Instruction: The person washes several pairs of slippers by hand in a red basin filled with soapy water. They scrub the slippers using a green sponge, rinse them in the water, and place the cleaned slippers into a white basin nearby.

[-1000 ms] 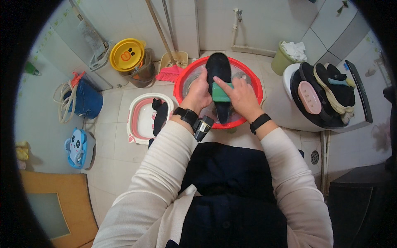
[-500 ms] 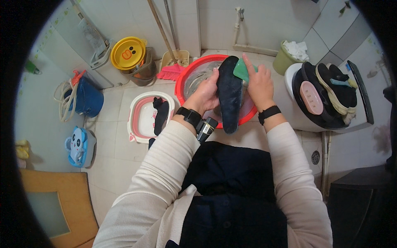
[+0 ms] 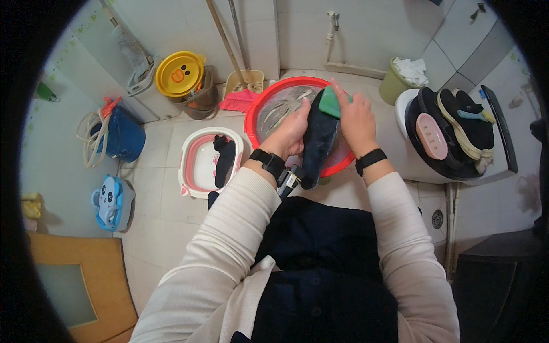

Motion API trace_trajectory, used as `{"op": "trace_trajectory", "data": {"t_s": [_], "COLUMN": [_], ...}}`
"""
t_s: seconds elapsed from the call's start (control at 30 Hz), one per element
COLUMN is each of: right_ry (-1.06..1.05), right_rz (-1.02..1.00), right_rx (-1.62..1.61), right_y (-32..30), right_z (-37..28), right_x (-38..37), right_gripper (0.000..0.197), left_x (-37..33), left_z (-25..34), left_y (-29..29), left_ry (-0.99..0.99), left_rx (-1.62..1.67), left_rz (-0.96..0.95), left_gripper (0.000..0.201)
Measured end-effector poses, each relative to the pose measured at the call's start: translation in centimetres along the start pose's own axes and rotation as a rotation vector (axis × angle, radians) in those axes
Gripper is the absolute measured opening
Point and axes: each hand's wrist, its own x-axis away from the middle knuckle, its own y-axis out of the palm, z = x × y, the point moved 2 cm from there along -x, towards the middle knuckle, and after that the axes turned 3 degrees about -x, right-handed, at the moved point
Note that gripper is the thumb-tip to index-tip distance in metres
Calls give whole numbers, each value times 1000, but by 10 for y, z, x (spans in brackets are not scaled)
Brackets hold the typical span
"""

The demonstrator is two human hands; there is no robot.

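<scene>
My left hand (image 3: 291, 132) is closed on the left edge of a dark insole (image 3: 318, 144), its thumb on the upper face. The insole is tilted over a red basin (image 3: 250, 123), with its narrower end toward me. My right hand (image 3: 359, 126) grips a green bar of soap (image 3: 330, 103), which is pressed against the far part of the insole, index finger stretched along it. Pale strands (image 3: 283, 111), which look like laces, lie in the basin. Left of it, a white and pink tub (image 3: 189, 150) holds another dark piece (image 3: 225, 163), perhaps a second insole.
On the toilet lid at right are black shoes (image 3: 466, 128) and a pink soap dish (image 3: 432, 136). A pink broom (image 3: 240, 100), a yellow bucket (image 3: 179, 74) and a blue bucket (image 3: 123, 137) stand at back and left. A green bin (image 3: 394, 83) is behind the toilet.
The insole has tilted, and its far end has come nearer to me. The soap has slid slightly nearer along it, my right hand moving with it.
</scene>
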Motion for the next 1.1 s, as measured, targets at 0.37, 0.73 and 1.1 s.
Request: {"op": "trace_trajectory", "data": {"t_s": [0.37, 0.73, 1.1], "right_ry": [-246, -179, -21], "right_rz": [-6, -159, 71], "right_rx": [-94, -218, -24], "right_y": [-8, -9, 4], "right_z": [-30, -41, 0], "right_x": [6, 16, 1], "right_gripper": [73, 66, 74], "left_x": [8, 11, 7], "left_z": [14, 25, 10], "left_y": [-4, -2, 0], "left_ry": [81, 248, 82], "left_rx": [98, 161, -61], "left_rz": [-71, -70, -9], "left_gripper": [77, 77, 54]}}
